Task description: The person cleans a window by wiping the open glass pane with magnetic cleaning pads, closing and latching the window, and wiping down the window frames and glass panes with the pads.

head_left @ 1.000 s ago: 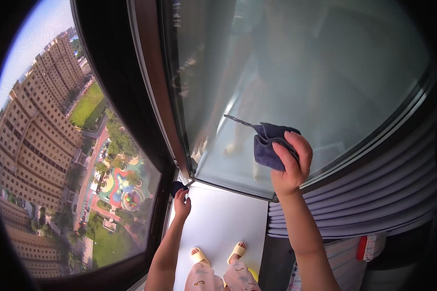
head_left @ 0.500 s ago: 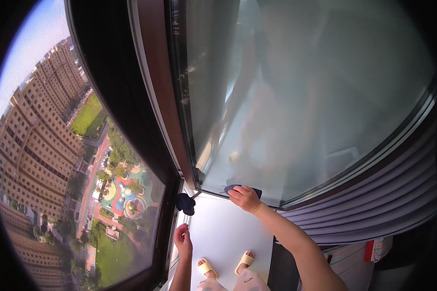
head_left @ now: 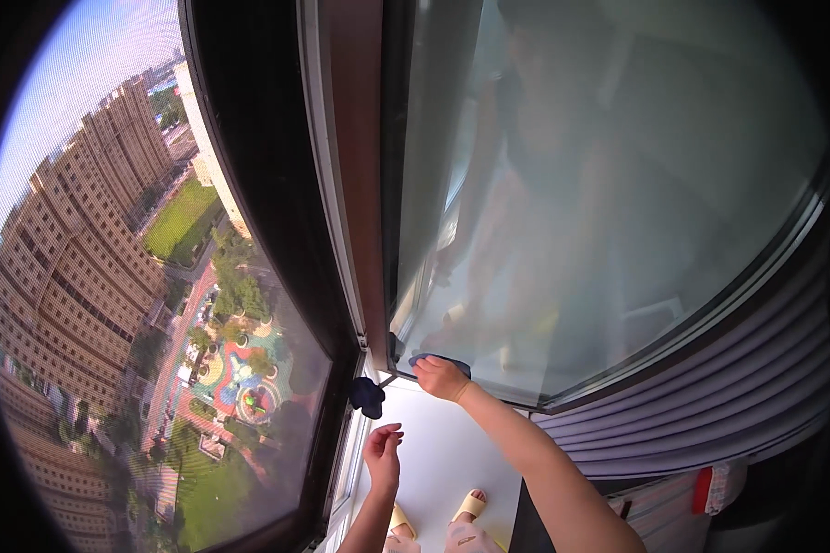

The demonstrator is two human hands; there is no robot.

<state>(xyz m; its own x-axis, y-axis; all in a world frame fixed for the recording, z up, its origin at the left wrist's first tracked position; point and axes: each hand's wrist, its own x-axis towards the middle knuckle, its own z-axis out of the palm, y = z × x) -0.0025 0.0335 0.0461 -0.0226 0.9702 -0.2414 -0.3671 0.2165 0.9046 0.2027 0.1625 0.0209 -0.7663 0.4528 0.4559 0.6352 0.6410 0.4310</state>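
Your right hand has come down from mid-pane, where it held the dark blue cloth a second ago, to the bottom left corner of the glass pane. Half a second ago it was already low on the glass; now it sits further left, close against the dark window frame. The fingers are curled down over the cloth, pressing it onto the glass just above the lower edge, so only a sliver of blue shows past the knuckles.

Your left hand has let go of the frame it touched earlier. It now hangs free over the white sill, fingers loosely spread and holding nothing, just below the small dark handle that juts from the frame.

Judging from that downward, leftward travel, the wipe has reached the pane's lowest corner, where grime tends to collect. Your slippers show near the bottom edge, on the sill.
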